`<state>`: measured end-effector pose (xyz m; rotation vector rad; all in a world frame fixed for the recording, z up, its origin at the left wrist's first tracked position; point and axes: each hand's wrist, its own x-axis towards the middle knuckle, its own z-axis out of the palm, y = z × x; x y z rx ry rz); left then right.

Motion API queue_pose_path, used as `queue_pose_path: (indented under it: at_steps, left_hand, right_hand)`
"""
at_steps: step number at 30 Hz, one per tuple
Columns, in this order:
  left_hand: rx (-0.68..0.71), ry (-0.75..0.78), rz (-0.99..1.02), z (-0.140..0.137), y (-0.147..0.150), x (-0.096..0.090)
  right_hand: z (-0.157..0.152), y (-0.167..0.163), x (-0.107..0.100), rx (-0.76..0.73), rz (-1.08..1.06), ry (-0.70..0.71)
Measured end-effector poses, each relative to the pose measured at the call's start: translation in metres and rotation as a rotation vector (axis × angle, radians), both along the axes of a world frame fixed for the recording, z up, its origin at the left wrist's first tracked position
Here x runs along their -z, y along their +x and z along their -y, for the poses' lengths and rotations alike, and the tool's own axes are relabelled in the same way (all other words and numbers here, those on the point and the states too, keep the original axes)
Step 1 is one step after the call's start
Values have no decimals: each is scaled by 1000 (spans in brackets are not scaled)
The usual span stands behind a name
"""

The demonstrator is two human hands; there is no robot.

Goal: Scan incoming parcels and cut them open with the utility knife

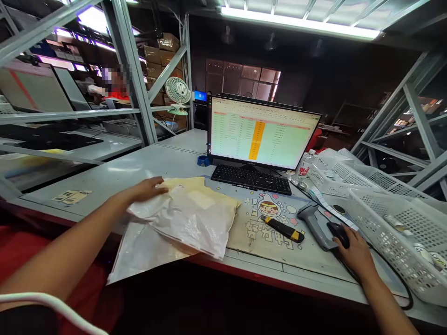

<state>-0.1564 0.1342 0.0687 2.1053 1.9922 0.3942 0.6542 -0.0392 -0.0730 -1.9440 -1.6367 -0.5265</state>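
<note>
My left hand (148, 189) lies at the upper left edge of a white plastic bag (188, 218), its fingers stretched out and apart. The crumpled bag rests on the desk, with its lower left part hanging over the front edge. Pale yellow material shows along its top. My right hand (356, 253) is wrapped over a black computer mouse (338, 234). Just left of the mouse lies a grey barcode scanner (316, 225). A black and yellow utility knife (283, 229) sits on the printed desk mat (251, 249) between my hands.
Behind the mat stand a keyboard (250, 178) and a monitor (261, 132) showing a spreadsheet. White perforated baskets (394, 242) line the right side, near a plastic bottle (305, 165). Blue tape (203, 160) sits left of the keyboard. Metal frames (129, 70) border the desk.
</note>
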Motion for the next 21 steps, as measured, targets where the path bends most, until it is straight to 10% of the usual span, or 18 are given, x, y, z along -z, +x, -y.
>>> queue_pose_path:
  at_steps: [6,12,18,21]
  left_hand:
    - [46,-127,-34,-11,0,21]
    - [-1,-40,-41,18,9,9]
    - [-12,411,-8,103,37,-33]
    - [261,695,31,178,61,-63]
  right_hand:
    - [7,-18,-33,6,-23,206]
    - [15,-118,-112,-122,-69,353]
    - [19,-239,-149,-522,-242,238]
    - [25,-282,-172,-736,-248,150]
